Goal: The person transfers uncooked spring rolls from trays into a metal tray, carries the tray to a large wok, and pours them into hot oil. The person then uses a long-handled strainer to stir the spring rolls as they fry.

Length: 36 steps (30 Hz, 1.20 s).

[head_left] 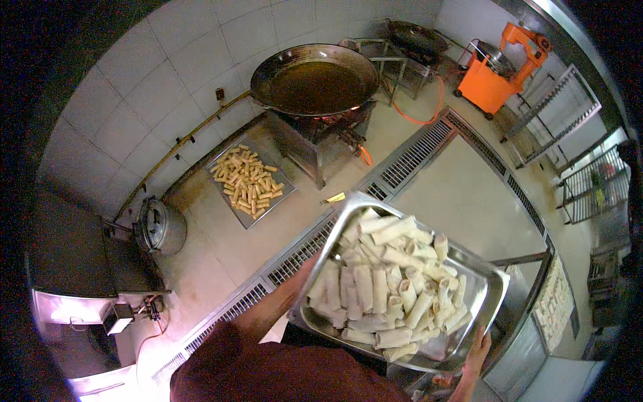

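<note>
A deep steel tray (479,281) heaped with pale, unfried spring rolls (397,286) is held up at a tilt in front of me. My right hand (477,352) grips its lower right rim, fingers along the outer wall. At the tray's left side my left hand (307,271) supports it, and its fingers are hidden by the tray wall. Beyond the drain stands a large wok (314,83) of dark oil over a lit burner (321,119). Golden fried rolls (246,181) lie piled on a flat sheet tray on the floor.
A floor drain grate (296,264) runs diagonally between me and the wok stand (306,156). Left is a lidded metal pot (163,226). Orange hoses (427,120) lie near a second wok (417,40). An orange mixer (487,85) and wire racks stand right. A tray of pale pieces (552,304) is nearby.
</note>
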### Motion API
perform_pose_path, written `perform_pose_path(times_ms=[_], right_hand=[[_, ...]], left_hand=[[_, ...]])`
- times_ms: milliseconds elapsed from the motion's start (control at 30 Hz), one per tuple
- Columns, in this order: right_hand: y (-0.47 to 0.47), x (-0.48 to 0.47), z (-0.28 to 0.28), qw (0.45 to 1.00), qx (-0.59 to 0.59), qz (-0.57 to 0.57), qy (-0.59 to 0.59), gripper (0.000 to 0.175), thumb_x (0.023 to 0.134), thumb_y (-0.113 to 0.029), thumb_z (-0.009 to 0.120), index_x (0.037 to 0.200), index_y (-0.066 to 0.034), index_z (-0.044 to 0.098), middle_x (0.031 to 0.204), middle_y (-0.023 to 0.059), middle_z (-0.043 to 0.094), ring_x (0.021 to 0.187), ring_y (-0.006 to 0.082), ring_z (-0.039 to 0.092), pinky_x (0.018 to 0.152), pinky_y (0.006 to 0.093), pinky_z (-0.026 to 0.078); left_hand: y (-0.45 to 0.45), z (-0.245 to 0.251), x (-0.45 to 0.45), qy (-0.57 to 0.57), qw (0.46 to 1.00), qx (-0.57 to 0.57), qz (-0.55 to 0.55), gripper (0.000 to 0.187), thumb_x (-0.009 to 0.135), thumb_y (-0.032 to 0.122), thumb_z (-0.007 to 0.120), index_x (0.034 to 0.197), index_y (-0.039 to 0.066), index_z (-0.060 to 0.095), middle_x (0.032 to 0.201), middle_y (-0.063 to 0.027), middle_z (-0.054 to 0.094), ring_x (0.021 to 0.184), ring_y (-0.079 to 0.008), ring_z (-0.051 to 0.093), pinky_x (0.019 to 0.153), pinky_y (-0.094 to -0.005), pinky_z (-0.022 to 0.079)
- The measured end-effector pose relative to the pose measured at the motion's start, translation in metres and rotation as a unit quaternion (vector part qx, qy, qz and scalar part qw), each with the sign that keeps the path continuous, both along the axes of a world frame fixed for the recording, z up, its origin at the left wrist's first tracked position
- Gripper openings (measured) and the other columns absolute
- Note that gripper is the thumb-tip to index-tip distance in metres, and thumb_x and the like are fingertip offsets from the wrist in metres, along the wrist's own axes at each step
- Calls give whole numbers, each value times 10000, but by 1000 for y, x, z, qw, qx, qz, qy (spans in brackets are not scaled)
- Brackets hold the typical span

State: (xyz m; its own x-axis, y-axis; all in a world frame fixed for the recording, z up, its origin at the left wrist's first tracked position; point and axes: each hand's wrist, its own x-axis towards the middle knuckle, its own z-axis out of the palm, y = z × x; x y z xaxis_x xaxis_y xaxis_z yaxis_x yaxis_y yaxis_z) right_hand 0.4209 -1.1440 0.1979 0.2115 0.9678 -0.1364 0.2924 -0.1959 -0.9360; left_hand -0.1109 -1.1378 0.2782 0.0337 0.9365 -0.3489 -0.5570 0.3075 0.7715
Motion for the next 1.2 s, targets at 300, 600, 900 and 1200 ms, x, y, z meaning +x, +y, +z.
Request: perform_pose_path(times_ms=[300, 600, 900, 1200], right_hand=[[86, 73, -46, 977, 116, 179, 5, 359, 1098, -337, 503, 1113, -8, 647, 894, -2, 603, 829, 102, 512, 739, 290, 461], [149, 150, -76, 921, 157, 357, -23, 295, 1092, -262, 508, 1101, 0, 643, 857, -6, 586, 816, 85, 510, 739, 292, 470], [173, 113, -65, 820, -66, 568, -31, 199, 980, -182, 695, 1120, -43, 668, 944, -13, 672, 890, 87, 608, 805, 287, 517], [303, -17, -197, 828, -262, 416, 270, 278, 1002, -290, 632, 1108, -34, 639, 1005, 78, 708, 873, 160, 668, 775, 313, 555]], left_hand=[[-112, -152, 242, -86, 953, 20, 290, 913, 910, 776, 491, 1458, 45, 490, 1432, -192, 564, 1241, -317, 608, 1075, -486, 487], [-139, -303, 448, -155, 867, -38, 472, 918, 912, 778, 486, 1464, 44, 482, 1440, -190, 557, 1253, -318, 598, 1083, -487, 479], [-176, -371, 496, -207, 821, -112, 520, 923, 914, 779, 480, 1470, 42, 475, 1448, -188, 550, 1266, -318, 587, 1091, -489, 471], [-229, -358, 480, -214, 809, -181, 517, 928, 916, 781, 474, 1475, 41, 467, 1455, -186, 542, 1278, -319, 577, 1098, -490, 463]])
